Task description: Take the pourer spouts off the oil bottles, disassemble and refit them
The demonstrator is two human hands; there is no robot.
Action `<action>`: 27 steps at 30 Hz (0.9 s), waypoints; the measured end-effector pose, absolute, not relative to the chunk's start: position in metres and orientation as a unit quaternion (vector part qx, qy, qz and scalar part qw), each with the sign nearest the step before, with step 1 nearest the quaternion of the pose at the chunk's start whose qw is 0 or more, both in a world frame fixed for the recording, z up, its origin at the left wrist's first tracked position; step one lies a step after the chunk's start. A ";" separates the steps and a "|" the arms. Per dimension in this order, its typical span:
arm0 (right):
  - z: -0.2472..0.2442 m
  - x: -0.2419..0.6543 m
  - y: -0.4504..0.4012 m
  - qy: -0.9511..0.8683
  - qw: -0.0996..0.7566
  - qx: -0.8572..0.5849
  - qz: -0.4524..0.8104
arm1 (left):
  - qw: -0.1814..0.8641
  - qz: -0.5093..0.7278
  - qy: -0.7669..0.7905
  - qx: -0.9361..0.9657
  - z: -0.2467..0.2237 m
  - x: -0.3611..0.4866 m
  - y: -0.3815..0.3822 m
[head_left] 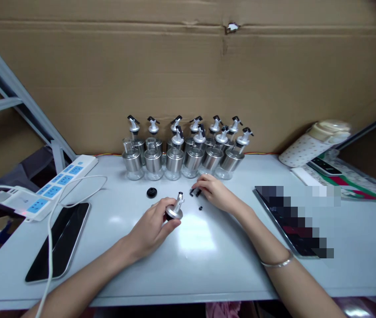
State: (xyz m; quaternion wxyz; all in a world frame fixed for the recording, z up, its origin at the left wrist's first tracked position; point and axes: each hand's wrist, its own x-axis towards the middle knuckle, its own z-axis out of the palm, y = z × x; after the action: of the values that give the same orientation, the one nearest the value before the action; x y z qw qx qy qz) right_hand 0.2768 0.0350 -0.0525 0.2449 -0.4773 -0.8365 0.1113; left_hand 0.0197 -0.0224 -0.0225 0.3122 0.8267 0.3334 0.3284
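My left hand (154, 225) holds a silver pourer spout (174, 211) upright above the table, fingers and thumb around its round base. This spout has no black lever on top. My right hand (216, 191) is down at the tabletop, fingertips closed on a small black lever (192, 192). Part of the piece is hidden by the fingers. A tiny black plug (200, 208) lies just below that hand. Left of the spout rests a round black stopper (151, 192). Behind both hands stand glass-and-steel bottles (175, 162) in two rows; most wear pourers, while two at front left have bare necks.
A power strip (65, 180) with a white cable and a dark phone (58, 243) occupy the left side. To the right lie a partly pixelated tablet (283, 221), a dotted flask (303, 148) and another small device (325, 167). Cardboard (188, 70) walls the back.
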 end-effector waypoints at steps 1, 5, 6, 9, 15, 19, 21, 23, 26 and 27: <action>-0.055 0.277 0.036 -0.839 0.241 -0.476 0.111 | 0.312 0.326 0.334 0.828 -0.022 0.020 -0.022; -0.055 0.276 0.036 -0.840 0.234 -0.477 0.111 | 0.304 0.326 0.332 0.831 -0.020 0.021 -0.022; -0.054 0.276 0.035 -0.839 0.239 -0.477 0.110 | 0.302 0.328 0.330 0.832 -0.020 0.021 -0.022; -0.048 0.275 0.032 -0.841 0.243 -0.470 0.114 | 0.300 0.335 0.325 0.832 -0.021 0.021 -0.022; -0.046 0.275 0.031 -0.841 0.207 -0.483 0.130 | 0.307 0.333 0.327 0.830 -0.021 0.020 -0.022; -0.047 0.282 0.034 -0.839 0.209 -0.483 0.140 | 0.306 0.330 0.323 0.833 -0.021 0.020 -0.021; -0.046 0.285 0.035 -0.837 0.212 -0.484 0.143 | 0.304 0.328 0.320 0.835 -0.022 0.020 -0.021; -0.046 0.286 0.035 -0.833 0.220 -0.487 0.142 | 0.303 0.328 0.320 0.836 -0.022 0.020 -0.021; -0.045 0.285 0.033 -0.837 0.217 -0.483 0.137 | 0.301 0.323 0.323 0.837 -0.021 0.020 -0.021; -0.044 0.284 0.033 -0.840 0.209 -0.481 0.137 | 0.299 0.321 0.324 0.838 -0.021 0.020 -0.021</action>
State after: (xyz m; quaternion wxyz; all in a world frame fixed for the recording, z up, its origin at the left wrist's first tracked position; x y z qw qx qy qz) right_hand 0.2844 0.0328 -0.0441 0.2089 -0.4811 -0.8404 0.1366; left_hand 0.0195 -0.0212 -0.0215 0.2994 0.8379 0.3243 0.3211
